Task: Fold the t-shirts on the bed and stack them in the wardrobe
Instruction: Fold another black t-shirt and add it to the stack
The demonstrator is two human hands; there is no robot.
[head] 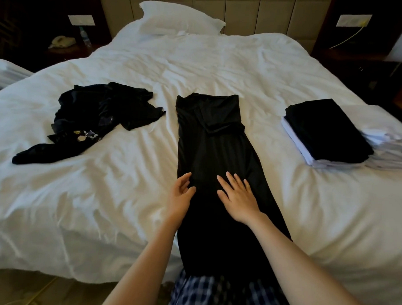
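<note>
Right hand (239,196) flat on t-shirt (208,138) (sleeves folded); left hand (180,197) maybe touching.

The scene is lit softly and evenly, and the rumpled white bed duvet (128,182) is rendered bright, almost washed out towards the plump white pillow (179,18). Only faint grey shadows are cast in its creases. The long, flat black fabric t-shirt (213,147) is left nearly without detail, a slight sheen being seen on its folds. The upper corners are sunk in darkness. Straight lines are bowed by the wide lens at the edges, and the blue-and-white checked cloth (200,293) at the bottom is smeared by blur
</note>
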